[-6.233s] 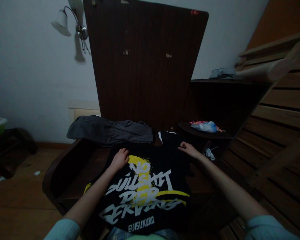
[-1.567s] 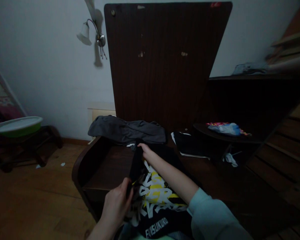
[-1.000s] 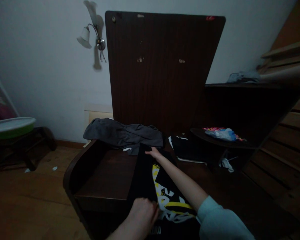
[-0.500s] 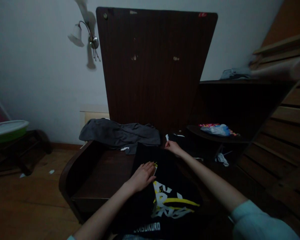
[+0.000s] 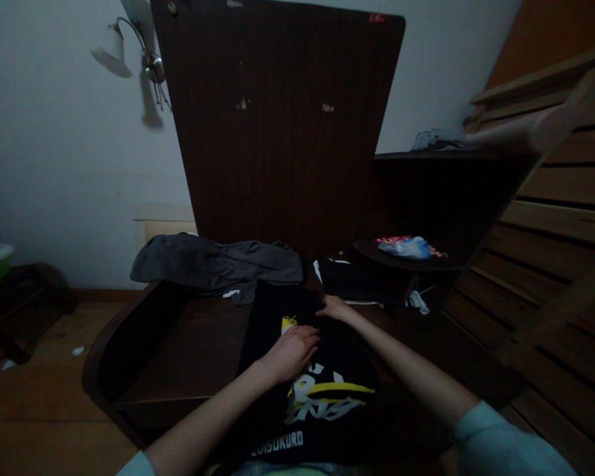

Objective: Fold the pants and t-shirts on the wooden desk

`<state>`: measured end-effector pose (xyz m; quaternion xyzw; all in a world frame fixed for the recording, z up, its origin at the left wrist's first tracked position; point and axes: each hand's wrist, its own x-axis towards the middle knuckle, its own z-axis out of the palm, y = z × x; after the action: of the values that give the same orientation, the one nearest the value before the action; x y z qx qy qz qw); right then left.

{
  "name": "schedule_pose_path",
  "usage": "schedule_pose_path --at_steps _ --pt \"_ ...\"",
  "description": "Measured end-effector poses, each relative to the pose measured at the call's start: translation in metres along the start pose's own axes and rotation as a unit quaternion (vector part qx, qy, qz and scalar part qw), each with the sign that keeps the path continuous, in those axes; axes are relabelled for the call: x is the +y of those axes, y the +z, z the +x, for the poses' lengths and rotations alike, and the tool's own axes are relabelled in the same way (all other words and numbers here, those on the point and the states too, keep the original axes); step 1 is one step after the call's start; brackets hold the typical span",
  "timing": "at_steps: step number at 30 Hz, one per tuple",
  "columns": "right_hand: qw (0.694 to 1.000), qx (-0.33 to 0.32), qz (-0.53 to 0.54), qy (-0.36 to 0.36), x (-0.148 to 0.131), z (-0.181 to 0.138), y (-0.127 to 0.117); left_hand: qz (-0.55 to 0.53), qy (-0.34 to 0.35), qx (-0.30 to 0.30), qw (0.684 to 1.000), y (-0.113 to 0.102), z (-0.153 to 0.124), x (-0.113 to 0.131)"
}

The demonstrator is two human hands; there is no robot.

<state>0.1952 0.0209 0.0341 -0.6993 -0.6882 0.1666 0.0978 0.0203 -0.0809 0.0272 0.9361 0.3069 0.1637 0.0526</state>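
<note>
In the head view, a black shirt (image 5: pixel 305 393) with white and yellow print lies partly folded over the front of a dark wooden surface (image 5: pixel 188 354), its left part bare. The left hand (image 5: pixel 292 350) rests palm down upon the shirt, fingers extended and grasping nothing; the right hand (image 5: pixel 335 308) touches its far right edge with bent fingers, and I cannot tell if it pinches the cloth. Behind, a grey garment (image 5: pixel 218 264) lies along the back, and a folded black cloth (image 5: pixel 350 279) is to its right. A tall dark panel (image 5: pixel 282 132) stands behind them, with a wall lamp (image 5: pixel 112 53) at its left. On the right, a low shelf carries a plastic bag (image 5: pixel 406 248), near wooden slats (image 5: pixel 550 228). The room is dim.
</note>
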Motion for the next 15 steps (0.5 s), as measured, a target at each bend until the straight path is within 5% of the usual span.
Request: schedule_pose_path --at_steps 6,10,15 --pt "0.999 -0.022 0.031 0.010 0.001 0.008 -0.001 0.057 0.208 -0.048 0.975 0.019 0.069 0.064" --pt "0.998 -0.038 0.040 0.013 0.003 0.009 -0.002 0.134 0.179 -0.148 0.963 0.036 0.094 0.071" --pt "0.997 -0.040 0.068 0.018 0.002 0.010 -0.001 0.159 0.189 -0.090 0.965 0.049 0.085 0.068"
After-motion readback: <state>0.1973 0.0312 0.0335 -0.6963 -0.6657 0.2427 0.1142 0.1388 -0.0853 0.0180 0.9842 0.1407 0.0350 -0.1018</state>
